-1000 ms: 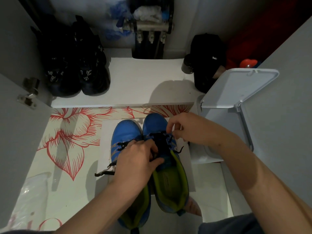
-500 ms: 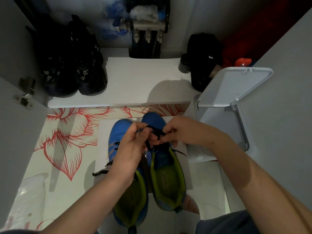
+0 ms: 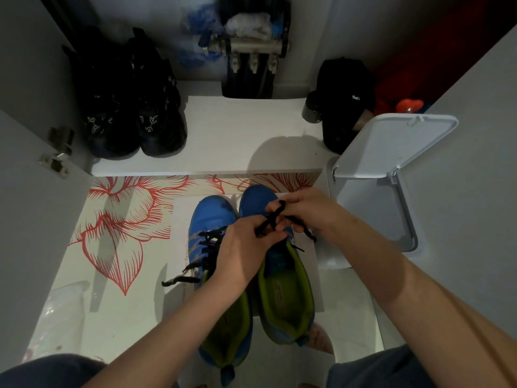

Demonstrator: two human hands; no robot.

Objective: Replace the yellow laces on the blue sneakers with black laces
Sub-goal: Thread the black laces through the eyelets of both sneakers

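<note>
Two blue sneakers with lime-green linings stand side by side on the floor, toes away from me. The left sneaker [image 3: 209, 217] carries a black lace threaded through its eyelets, with a loose end [image 3: 179, 280] trailing to its left. Over the right sneaker [image 3: 282, 278], both hands work a black lace [image 3: 270, 222]. My left hand [image 3: 240, 250] pinches one strand, and my right hand [image 3: 305, 211] pinches the other, the strands crossing between my fingers. A loose lace end hangs to the right of my right hand. No yellow lace is visible.
A white bin with its lid [image 3: 391, 144] raised stands close on the right. A white shelf [image 3: 237, 135] ahead holds dark shoes [image 3: 131, 113] at left and a black bag [image 3: 344, 102] at right. The floor has a red flower pattern [image 3: 117, 228]. A clear plastic bag [image 3: 61, 312] lies low left.
My hands have lifted from the right sneaker's tongue and come together above its toe, drawing the black lace strands up and crossing them.
</note>
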